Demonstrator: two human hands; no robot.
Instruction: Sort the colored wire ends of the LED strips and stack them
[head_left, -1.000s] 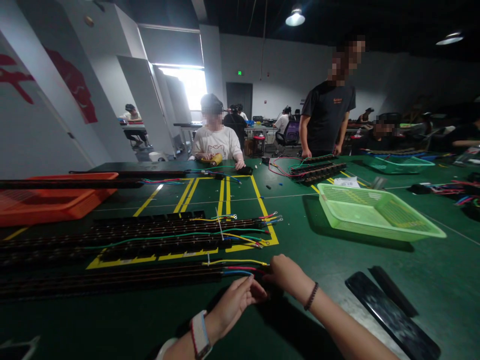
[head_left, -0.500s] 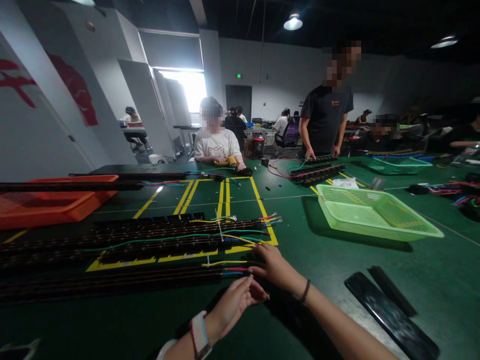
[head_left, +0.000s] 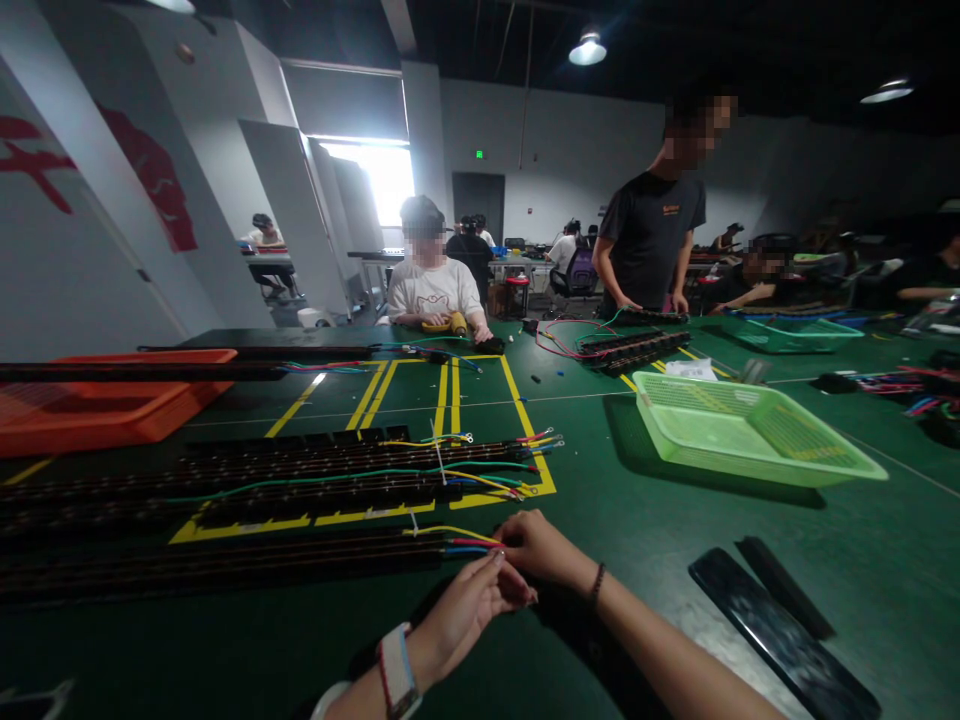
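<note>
A bundle of long black strips lies across the table in front of me, with yellow, red and blue wires coming out of its right end. At those wire ends my right hand is closed, its fingertips pinching them. My left hand is just below, thumb and forefinger closed at the same ends, its other fingers loosely curled. The wire tips are hidden among my fingers. A second group of black strips, with wires ending in ring terminals, lies just beyond.
An orange basket stands at the left, a light green basket at the right. Near my right forearm lie a phone-like black slab and a dark strip. Two co-workers are across the table.
My right hand has moved down and slightly left, away from the second group's wires and onto the nearer wire ends. My left hand has stayed in place.
</note>
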